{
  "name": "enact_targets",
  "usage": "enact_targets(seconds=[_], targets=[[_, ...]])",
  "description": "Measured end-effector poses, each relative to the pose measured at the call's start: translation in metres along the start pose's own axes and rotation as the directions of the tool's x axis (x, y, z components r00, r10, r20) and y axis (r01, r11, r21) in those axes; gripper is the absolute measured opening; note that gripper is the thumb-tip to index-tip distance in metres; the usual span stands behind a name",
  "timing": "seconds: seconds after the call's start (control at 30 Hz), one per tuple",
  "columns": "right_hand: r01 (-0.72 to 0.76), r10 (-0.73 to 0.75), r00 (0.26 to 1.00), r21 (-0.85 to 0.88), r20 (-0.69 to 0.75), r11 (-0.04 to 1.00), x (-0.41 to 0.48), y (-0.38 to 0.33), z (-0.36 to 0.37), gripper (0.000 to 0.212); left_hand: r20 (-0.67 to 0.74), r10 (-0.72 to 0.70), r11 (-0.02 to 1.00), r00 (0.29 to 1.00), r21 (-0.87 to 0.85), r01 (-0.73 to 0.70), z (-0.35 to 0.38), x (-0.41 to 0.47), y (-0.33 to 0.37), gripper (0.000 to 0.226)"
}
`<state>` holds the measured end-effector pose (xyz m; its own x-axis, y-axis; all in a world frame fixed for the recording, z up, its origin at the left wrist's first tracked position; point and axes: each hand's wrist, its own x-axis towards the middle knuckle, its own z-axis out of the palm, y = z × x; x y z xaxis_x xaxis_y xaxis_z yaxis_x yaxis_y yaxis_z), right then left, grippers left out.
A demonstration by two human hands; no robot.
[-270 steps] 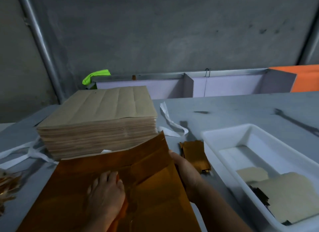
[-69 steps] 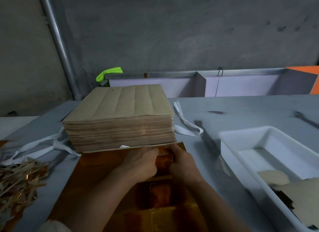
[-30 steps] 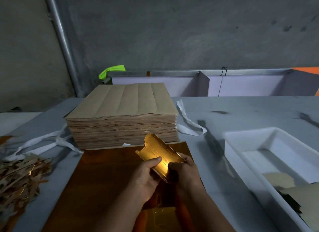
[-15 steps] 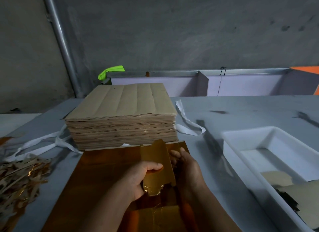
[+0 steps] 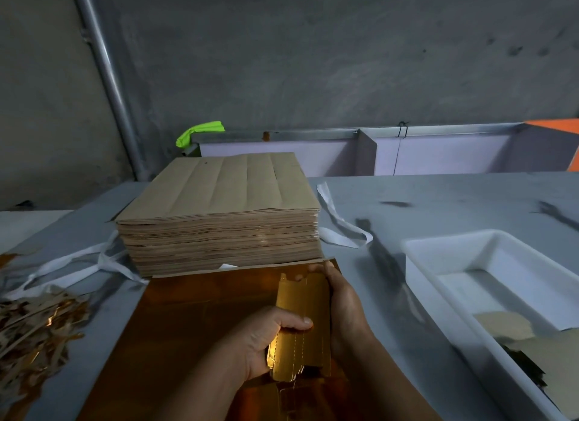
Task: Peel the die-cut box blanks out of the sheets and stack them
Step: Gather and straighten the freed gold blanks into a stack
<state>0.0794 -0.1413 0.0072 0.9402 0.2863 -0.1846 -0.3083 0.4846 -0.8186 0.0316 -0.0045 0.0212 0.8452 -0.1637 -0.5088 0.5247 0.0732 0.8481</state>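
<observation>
Gold blank [image 5: 302,323] stands above the foil sheet [image 5: 200,320], gripped by both hands: left hand [image 5: 263,339] pinches its lower edge, right hand [image 5: 344,307] cups its side.

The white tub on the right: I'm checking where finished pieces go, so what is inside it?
Inside the white tub, flat tan card pieces lie at the near end over some dark bits. The far end is bare. Whatever sits below the frame edge is unseen.
</observation>
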Motion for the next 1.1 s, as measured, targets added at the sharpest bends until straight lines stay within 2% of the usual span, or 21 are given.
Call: enact_targets(seconds=[0.13, 0.27, 0.4, 0.5, 0.57, 0.63, 0.87, 1.1], targets=[[0.023, -0.025, 0.999, -0.048, -0.031, 0.999, -0.002, 0.002, -0.001, 0.040, 0.000, -0.013, 1.000, 1.000, 0.004, 0.013, 0.000, 0.002, -0.001, 0.058], [-0.017, 0.005, 0.999, -0.225, -0.054, 0.974, -0.002, -0.002, -0.001, 0.038, -0.055, 0.009, 1.000, 0.998, 0.017, -0.008, 0.002, 0.003, 0.002, 0.056], [-0.092, 0.061, 0.994, -0.390, -0.091, 0.916, -0.007, -0.001, -0.001, 0.023, -0.151, 0.028, 0.999, 0.988, -0.014, -0.030, 0.004, 0.002, 0.004, 0.065], [-0.115, 0.082, 0.991, -0.334, -0.109, 0.936, -0.007, 0.002, -0.004, 0.022, -0.187, 0.036, 0.997, 0.982, -0.061, -0.048, 0.008, 0.001, 0.009, 0.056], [-0.134, 0.107, 0.987, -0.243, -0.122, 0.961, -0.008, 0.003, -0.003, 0.024, -0.267, 0.063, 0.987, 0.962, -0.129, -0.100, 0.006, 0.003, 0.012, 0.065], [-0.148, 0.123, 0.982, -0.183, -0.140, 0.972, -0.009, 0.004, -0.003, 0.026, -0.275, 0.007, 0.975, 0.961, -0.213, -0.068, 0.005, 0.004, 0.011, 0.076], [-0.149, 0.134, 0.981, -0.102, -0.143, 0.984, -0.011, 0.006, 0.001, 0.026, -0.278, 0.037, 0.987, 0.960, -0.139, -0.078, 0.007, 0.006, 0.004, 0.048], [-0.169, 0.158, 0.978, -0.072, -0.138, 0.983, -0.013, 0.006, -0.002, 0.024, -0.212, -0.017, 0.988, 0.977, -0.153, -0.016, 0.004, 0.001, 0.011, 0.054]])
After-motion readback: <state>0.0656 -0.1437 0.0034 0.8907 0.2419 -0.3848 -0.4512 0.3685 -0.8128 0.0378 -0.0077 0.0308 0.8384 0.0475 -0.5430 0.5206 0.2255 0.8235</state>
